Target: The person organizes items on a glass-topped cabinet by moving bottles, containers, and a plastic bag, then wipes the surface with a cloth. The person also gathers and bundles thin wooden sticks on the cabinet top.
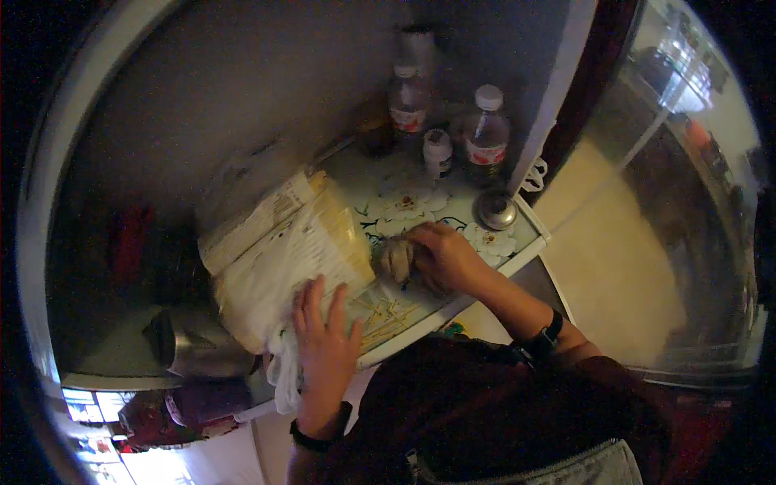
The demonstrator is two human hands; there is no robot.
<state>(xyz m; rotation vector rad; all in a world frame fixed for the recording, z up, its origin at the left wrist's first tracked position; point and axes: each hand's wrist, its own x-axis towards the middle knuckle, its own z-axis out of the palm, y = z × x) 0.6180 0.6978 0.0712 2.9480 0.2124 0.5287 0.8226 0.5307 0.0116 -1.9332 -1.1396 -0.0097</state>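
Package (pixel 279 263) under spread left fingers (pixel 314 307)

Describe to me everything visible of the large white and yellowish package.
The large white and yellowish package looks bulky, roughly boxy and plastic-wrapped, with dark printing and a line along its face. It lies slanted on the pale, flower-patterned tabletop. The left hand overlaps its near edge, probably touching; a crumpled white plastic bag sits at its near corner. Blur hides finer details.
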